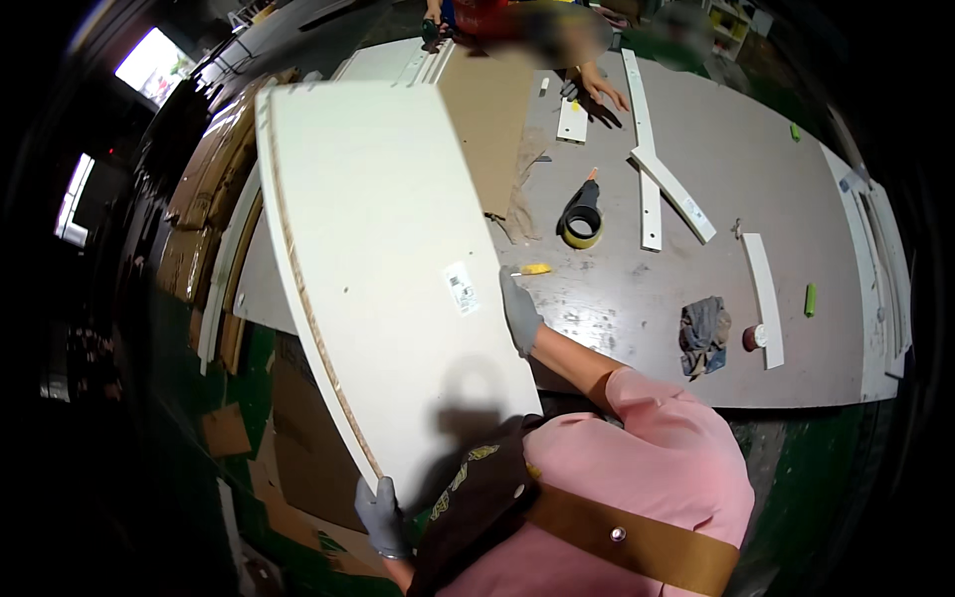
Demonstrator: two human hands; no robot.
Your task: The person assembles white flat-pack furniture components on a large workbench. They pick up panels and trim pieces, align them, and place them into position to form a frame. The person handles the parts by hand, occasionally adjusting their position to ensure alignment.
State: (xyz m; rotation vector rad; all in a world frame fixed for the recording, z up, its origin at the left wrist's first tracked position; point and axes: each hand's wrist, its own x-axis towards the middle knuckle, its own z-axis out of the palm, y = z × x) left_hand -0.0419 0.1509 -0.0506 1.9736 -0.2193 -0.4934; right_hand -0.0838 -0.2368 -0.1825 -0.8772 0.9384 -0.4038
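Observation:
A large white board (383,219) slants across the left of the view, with its far end out over the worktable. Its long left edge is bare brown, and a printed label (462,289) sticks to its face. My left hand (380,519), in a grey glove, is closed on the near left corner, thumb on top. My right hand (519,316), gloved too, grips the right edge about midway along, its fingertips partly hidden. Just beyond the right hand, a small yellow-handled tool (535,269) lies on the table.
The grey worktable (786,189) bears a tape roll (582,227), white strips (647,189), a crumpled rag (704,336) and a small round pot (755,338). Across it, another person's hand (600,88) rests near a short white piece. Wrapped brown packages (204,184) stand at the left.

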